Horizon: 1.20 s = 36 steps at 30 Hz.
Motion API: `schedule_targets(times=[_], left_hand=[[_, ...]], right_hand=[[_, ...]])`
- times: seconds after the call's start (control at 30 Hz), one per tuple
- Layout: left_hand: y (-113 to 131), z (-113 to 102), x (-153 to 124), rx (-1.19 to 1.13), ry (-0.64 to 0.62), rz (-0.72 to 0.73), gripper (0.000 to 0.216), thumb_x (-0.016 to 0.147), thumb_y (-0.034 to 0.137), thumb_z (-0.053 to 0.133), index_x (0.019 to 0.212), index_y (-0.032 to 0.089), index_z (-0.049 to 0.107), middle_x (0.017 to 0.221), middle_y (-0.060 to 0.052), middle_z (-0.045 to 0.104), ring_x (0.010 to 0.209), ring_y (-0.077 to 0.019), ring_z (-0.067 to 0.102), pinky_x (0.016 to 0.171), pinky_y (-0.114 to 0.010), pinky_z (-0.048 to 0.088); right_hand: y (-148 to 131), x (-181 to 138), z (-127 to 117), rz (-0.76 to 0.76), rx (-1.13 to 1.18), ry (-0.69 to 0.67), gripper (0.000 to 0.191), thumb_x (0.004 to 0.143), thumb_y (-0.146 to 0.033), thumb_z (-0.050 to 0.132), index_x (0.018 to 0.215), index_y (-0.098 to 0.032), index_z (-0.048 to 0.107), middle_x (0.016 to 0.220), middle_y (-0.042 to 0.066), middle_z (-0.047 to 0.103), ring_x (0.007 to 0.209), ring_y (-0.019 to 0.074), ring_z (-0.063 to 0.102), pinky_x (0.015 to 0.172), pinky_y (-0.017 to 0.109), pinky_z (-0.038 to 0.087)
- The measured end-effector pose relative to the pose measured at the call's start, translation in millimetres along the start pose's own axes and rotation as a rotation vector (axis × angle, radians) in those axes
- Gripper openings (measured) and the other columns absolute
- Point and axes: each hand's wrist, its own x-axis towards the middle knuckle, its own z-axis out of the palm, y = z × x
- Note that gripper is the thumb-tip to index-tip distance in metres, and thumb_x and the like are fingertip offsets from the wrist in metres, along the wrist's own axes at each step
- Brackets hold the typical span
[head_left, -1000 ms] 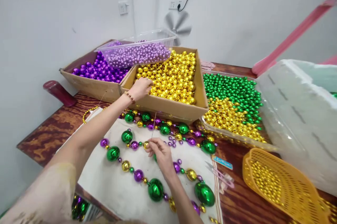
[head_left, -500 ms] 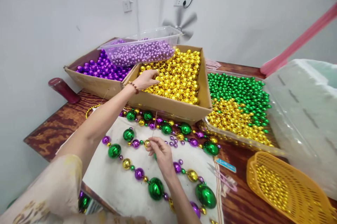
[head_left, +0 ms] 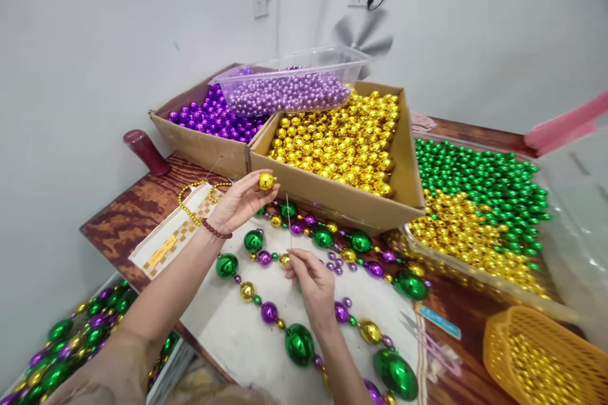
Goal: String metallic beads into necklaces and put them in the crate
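Observation:
Between the thumb and fingers of my left hand (head_left: 237, 202) is a shiny gold bead (head_left: 266, 181), held up in front of the box of gold beads. My right hand (head_left: 311, 281) pinches a long thin needle (head_left: 289, 221) that points upward, its tip a little right of and below the bead. Under my right fingers hangs a strung piece with a green bead (head_left: 253, 240), a purple bead (head_left: 265, 258) and a smaller gold bead (head_left: 284, 260). A longer bead strand (head_left: 269, 312) curves across the white cloth (head_left: 228, 341) below.
Cardboard boxes hold purple beads (head_left: 204, 115) and gold beads (head_left: 342, 145). A clear tub (head_left: 285, 91) of lilac beads rests across them. Green beads (head_left: 479, 170) fill a tray at right. Scissors (head_left: 434, 345) and a yellow basket (head_left: 498, 354) lie nearer; a red bottle (head_left: 146, 151) stands left.
My left hand has come back from the gold bead box with a gold bead in its fingers. My right hand keeps its pinch on the needle. The view has shifted left.

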Motion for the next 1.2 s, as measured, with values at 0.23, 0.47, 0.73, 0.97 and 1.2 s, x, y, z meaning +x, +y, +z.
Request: schedule_targets(times=[0.23,0.47,0.73,0.97,1.2], left_hand=[[-16.1,-25.1,-10.0,-0.030,0.110,-0.133,0.009,0.086,0.017,0.067,0.092,0.010,0.068,0.089,-0.008,0.073,0.083,-0.0204,0.073,0.076,-0.031,0.060],[-21.2,-27.1,-11.0,-0.167,0.195,-0.139,0.007,0.089,0.014,0.062,0.089,0.010,0.068,0.086,-0.007,0.072,0.078,-0.0167,0.071,0.070,-0.025,0.059],[-24.6,-16.0,-9.8,-0.182,0.260,-0.056,0.014,0.093,0.017,0.058,0.086,0.010,0.068,0.084,-0.008,0.072,0.083,-0.0188,0.072,0.080,-0.032,0.059],[-24.7,-14.8,-11.2,-0.176,0.228,-0.023,0.013,0.093,0.016,0.057,0.094,0.010,0.069,0.088,-0.008,0.072,0.086,-0.0197,0.072,0.083,-0.034,0.060],[-26.1,-16.5,-11.8,-0.150,0.209,-0.011,0.014,0.093,0.016,0.056,0.098,0.011,0.069,0.090,-0.006,0.072,0.086,-0.0187,0.071,0.088,-0.036,0.059]], right_hand=[[0.0,-1.9,3.9,-0.036,-0.105,-0.045,0.019,0.089,-0.030,0.060,0.092,-0.017,0.072,0.065,0.001,0.067,0.051,0.0108,0.061,0.047,0.019,0.047],[1.6,-4.6,6.1,-0.051,-0.158,-0.087,0.020,0.091,-0.030,0.059,0.094,-0.016,0.072,0.062,-0.001,0.064,0.049,0.0092,0.058,0.048,0.019,0.049],[-0.5,-5.4,8.9,-0.086,-0.206,-0.127,0.019,0.092,-0.028,0.056,0.092,-0.017,0.072,0.060,-0.002,0.061,0.047,0.0083,0.056,0.047,0.018,0.047],[-1.2,-6.4,10.2,-0.088,-0.225,-0.124,0.019,0.091,-0.027,0.056,0.091,-0.016,0.071,0.059,-0.002,0.060,0.045,0.0082,0.056,0.046,0.018,0.047],[0.3,-7.5,11.7,-0.082,-0.242,-0.133,0.020,0.092,-0.029,0.054,0.091,-0.016,0.070,0.060,-0.002,0.060,0.046,0.0083,0.056,0.047,0.019,0.047]])
